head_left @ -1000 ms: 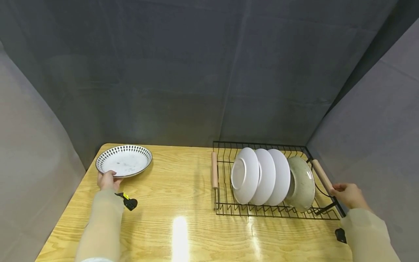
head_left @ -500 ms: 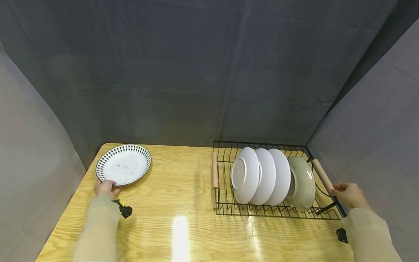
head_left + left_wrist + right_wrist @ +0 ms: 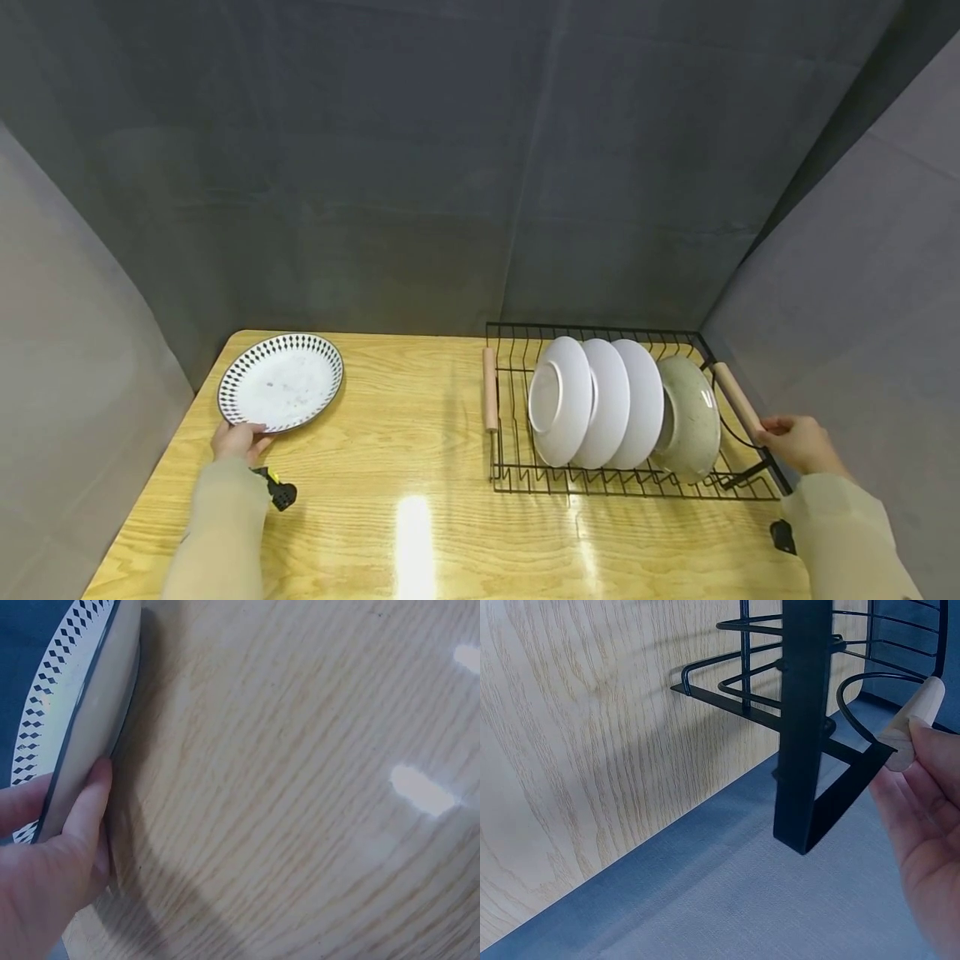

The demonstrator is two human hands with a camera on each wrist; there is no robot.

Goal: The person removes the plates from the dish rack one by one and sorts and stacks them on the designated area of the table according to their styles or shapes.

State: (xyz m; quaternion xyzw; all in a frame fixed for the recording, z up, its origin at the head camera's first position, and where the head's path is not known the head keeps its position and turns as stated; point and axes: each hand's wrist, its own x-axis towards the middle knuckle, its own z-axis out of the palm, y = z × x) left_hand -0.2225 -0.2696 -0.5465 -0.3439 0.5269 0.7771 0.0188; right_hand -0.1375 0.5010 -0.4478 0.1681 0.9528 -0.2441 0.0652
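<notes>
A white plate (image 3: 281, 383) with a rim of black diamonds is at the table's far left corner. My left hand (image 3: 236, 442) pinches its near rim; the left wrist view shows fingers on both faces of the plate (image 3: 90, 712). Whether its base touches the table I cannot tell. At the far right, my right hand (image 3: 802, 443) holds the near end of a wooden handle (image 3: 735, 398) on a black wire dish rack (image 3: 804, 712). Three white dishes, the leftmost (image 3: 567, 417) showing its foot, and a grey-green bowl (image 3: 693, 417) stand on edge in the rack.
A second wooden handle (image 3: 491, 390) is on the rack's left side. Bare wooden table (image 3: 405, 417) lies between plate and rack. A dark cloth (image 3: 375, 167) hangs behind, and paler cloth walls (image 3: 877, 275) close in both sides.
My left hand has drawn slightly nearer and lower with the plate's near rim, and more of the plate's inner face shows. The right hand and rack stay put.
</notes>
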